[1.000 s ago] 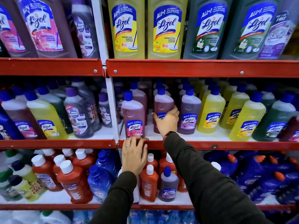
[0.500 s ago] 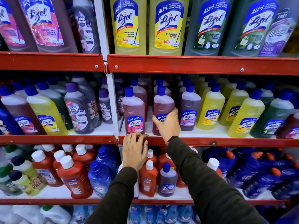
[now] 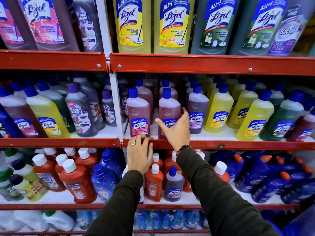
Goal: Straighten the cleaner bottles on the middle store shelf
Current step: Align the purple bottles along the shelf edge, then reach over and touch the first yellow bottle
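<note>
**Open hand at the pink bottle**

The right hand [image 3: 177, 128], fingers spread and gripping nothing, hovers at an upright pink bottle [image 3: 169, 114] on the middle shelf [image 3: 238, 145]. The left hand [image 3: 139, 155] rests flat on the shelf edge, farther away.

Tall yellow plastic bottles [image 3: 133, 25] on the top shelf read "Lizol Disinfectant Surface Cleaner, 6 HRS"; a grey bottle [image 3: 288, 29] far right reads "Bactin Floor Cleaner Lavender".

On the middle shelf [image 3: 238, 144], two Lizol bottles [image 3: 138, 114] [image 3: 168, 109] stand side by side at the front edge, more rows behind; the right hand [image 3: 177, 128] is before the right one.
</note>
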The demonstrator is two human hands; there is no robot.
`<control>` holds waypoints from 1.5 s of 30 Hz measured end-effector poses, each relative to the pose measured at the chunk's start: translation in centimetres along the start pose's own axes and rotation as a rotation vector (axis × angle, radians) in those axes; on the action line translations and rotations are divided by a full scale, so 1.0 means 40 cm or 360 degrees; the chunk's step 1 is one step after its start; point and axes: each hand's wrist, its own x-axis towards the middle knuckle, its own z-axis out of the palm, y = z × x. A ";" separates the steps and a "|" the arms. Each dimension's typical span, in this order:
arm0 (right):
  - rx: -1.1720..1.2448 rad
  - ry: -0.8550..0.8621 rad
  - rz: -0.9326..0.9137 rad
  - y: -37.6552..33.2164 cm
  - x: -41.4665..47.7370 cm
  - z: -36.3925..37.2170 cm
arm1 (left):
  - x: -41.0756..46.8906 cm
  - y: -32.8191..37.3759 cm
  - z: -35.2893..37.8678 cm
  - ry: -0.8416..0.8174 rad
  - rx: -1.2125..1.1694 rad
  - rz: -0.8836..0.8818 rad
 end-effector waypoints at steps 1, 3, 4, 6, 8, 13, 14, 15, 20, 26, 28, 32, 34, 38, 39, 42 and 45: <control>0.0039 0.0089 -0.0008 0.003 -0.004 -0.011 | 0.000 0.000 0.000 -0.0001 0.0005 -0.0004; 0.0088 0.0296 -0.0007 0.015 -0.003 -0.033 | -0.002 0.001 0.001 -0.0012 0.0013 -0.0016; 0.0077 0.0387 0.0015 0.022 0.005 -0.044 | -0.002 0.001 0.001 -0.0016 0.0016 -0.0023; -0.0014 0.0470 0.0117 0.046 0.036 -0.062 | -0.003 0.005 0.002 -0.0008 0.0017 -0.0037; -0.0121 0.0416 0.0257 0.067 0.073 -0.073 | -0.003 0.010 0.000 0.0011 0.0005 -0.0051; -0.0222 0.0196 0.0410 0.103 0.143 -0.080 | 0.004 0.012 0.002 0.0006 0.0003 -0.0086; -0.0224 0.0164 0.0412 0.110 0.155 -0.079 | 0.004 0.012 0.002 0.0007 0.0013 -0.0083; -0.0222 0.0138 0.0414 0.117 0.164 -0.078 | 0.004 0.012 0.003 0.0010 0.0023 -0.0079; -0.0192 0.0042 0.0396 0.131 0.179 -0.081 | 0.003 0.009 0.003 0.0001 0.0043 -0.0089; -0.0237 0.0036 0.0323 0.136 0.146 -0.108 | 0.001 0.015 0.003 0.0003 0.0036 -0.0114; -0.0231 0.0046 0.0310 0.135 0.130 -0.117 | 0.001 0.016 0.002 0.0013 0.0024 -0.0108; -0.0261 0.0041 0.0268 0.143 0.104 -0.129 | -0.002 0.020 0.000 0.0023 0.0011 -0.0112; -0.0263 0.0037 0.0241 0.149 0.094 -0.132 | -0.002 0.021 0.002 0.0031 -0.0009 -0.0117; -0.0221 0.0031 0.0213 0.150 0.079 -0.141 | 0.000 0.021 0.006 0.0040 -0.0015 -0.0129; -0.0218 0.0032 0.0206 0.149 0.076 -0.143 | 0.001 0.022 0.007 0.0040 -0.0013 -0.0128; -0.0215 0.0022 0.0204 0.151 0.075 -0.145 | -0.001 0.029 0.004 0.0047 0.0016 -0.0121; -0.0192 0.0000 0.0170 0.159 0.074 -0.149 | -0.009 0.041 0.008 0.0058 0.0138 -0.0075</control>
